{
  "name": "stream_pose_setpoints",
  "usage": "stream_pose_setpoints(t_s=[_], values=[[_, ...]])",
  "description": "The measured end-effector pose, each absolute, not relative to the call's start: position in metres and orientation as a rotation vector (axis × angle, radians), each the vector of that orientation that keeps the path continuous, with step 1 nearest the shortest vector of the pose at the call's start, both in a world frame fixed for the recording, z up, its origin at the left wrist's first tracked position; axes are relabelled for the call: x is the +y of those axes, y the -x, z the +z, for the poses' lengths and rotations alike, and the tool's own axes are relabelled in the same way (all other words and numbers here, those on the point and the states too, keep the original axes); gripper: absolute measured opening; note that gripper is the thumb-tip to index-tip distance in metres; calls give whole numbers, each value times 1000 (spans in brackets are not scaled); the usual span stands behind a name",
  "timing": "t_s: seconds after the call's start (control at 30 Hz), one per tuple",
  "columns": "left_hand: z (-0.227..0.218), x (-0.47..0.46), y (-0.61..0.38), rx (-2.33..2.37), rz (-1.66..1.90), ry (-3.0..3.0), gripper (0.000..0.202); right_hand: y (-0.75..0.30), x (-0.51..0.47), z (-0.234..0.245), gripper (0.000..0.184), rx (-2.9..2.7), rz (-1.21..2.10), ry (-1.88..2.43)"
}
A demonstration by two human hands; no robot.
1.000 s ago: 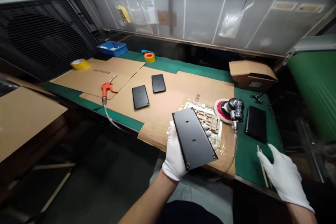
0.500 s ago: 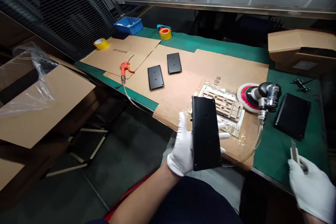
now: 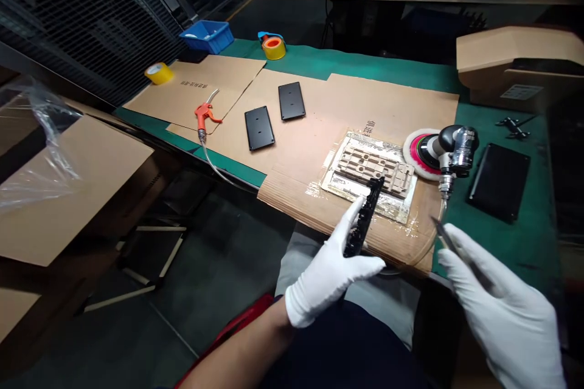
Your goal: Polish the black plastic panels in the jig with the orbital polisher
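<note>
My white-gloved left hand [image 3: 331, 270] grips a black rectangular plate [image 3: 365, 216], turned edge-on above the bench's near edge. My gloved right hand [image 3: 497, 310] is at the lower right and holds a thin knife-like tool [image 3: 444, 237] whose tip points toward the plate. Just beyond the plate lies a tan slotted fixture [image 3: 371, 167] taped to the cardboard. A round sander [image 3: 440, 151] with a pink-and-white pad rests to the fixture's right.
Two more black plates [image 3: 259, 127] [image 3: 291, 100] lie on the cardboard sheet, another [image 3: 499, 181] on the green mat at right. An orange air gun [image 3: 203, 115], tape rolls [image 3: 159, 72] [image 3: 274, 47], a blue bin [image 3: 206, 35] and a cardboard box [image 3: 515, 64] stand around.
My left hand has rotated the black plate from flat-facing to edge-on. My right hand picked up the thin tool from the mat and brought it up toward the plate.
</note>
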State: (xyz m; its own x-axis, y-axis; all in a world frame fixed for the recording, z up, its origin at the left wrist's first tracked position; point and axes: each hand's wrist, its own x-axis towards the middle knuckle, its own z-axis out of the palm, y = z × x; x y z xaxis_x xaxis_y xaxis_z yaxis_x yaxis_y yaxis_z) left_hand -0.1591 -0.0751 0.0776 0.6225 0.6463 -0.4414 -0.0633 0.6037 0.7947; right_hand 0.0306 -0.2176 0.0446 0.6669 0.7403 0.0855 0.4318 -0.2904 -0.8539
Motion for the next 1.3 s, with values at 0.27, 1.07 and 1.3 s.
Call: stream_pose_setpoints(t_s=[0.27, 1.07, 1.3], values=[[94, -82, 161, 902, 531, -1144, 81, -12, -203, 78, 61, -1513, 270, 1749], [90, -79, 164, 860, 496, -951, 80, -6, -211, 79, 59, -1688, 224, 1830], [82, -75, 166, 868, 451, -889, 89, 1, -211, 79, 48, -1624, 488, 1700]])
